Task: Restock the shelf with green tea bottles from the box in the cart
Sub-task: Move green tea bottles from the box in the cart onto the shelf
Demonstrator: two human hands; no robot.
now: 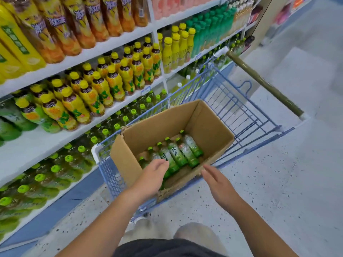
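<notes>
An open cardboard box (207,127) stands in a blue wire cart (241,108). Several green tea bottles (178,153) with green caps lie side by side on its floor. My left hand (151,176) reaches over the box's near wall with fingers straight, just above the nearest bottles, holding nothing. My right hand (218,184) hovers at the box's near right corner, fingers straight and empty. The bottom shelf (61,193) on the left holds rows of green-capped tea bottles (55,169).
Higher shelves carry yellow-capped bottles (92,93) and large orange and yellow bottles. The cart's handle (263,82) points away to the right. Speckled floor (278,182) spreads to the right. My shoes (196,232) stand just behind the cart.
</notes>
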